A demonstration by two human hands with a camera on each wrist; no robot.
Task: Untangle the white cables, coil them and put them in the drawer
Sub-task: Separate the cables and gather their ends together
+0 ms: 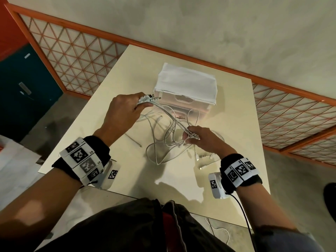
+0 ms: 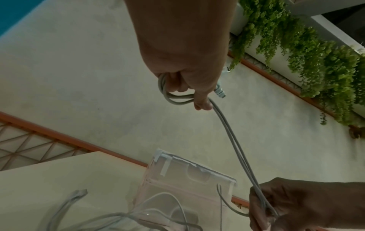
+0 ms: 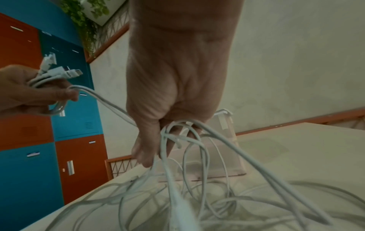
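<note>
A tangle of white cables (image 1: 163,140) lies on the cream table (image 1: 236,160) in front of a clear drawer unit (image 1: 185,104) topped with a white cloth (image 1: 187,82). My left hand (image 1: 127,110) is raised and grips a small coil of cable with several plugs (image 1: 148,99) sticking out past the fingers; the loop (image 2: 175,96) shows in the left wrist view. Two strands (image 2: 237,148) run down to my right hand (image 1: 201,139), which holds a bunch of cables (image 3: 183,137) above the tangle. The drawer (image 2: 187,187) stands pulled out.
Loose plugs (image 1: 201,158) lie on the table near my right wrist, and one cable end (image 1: 134,140) lies to the left. Orange lattice railing (image 1: 72,57) borders the table. Blue and orange lockers (image 3: 39,109) stand at the left. Hanging plants (image 2: 306,54) are above.
</note>
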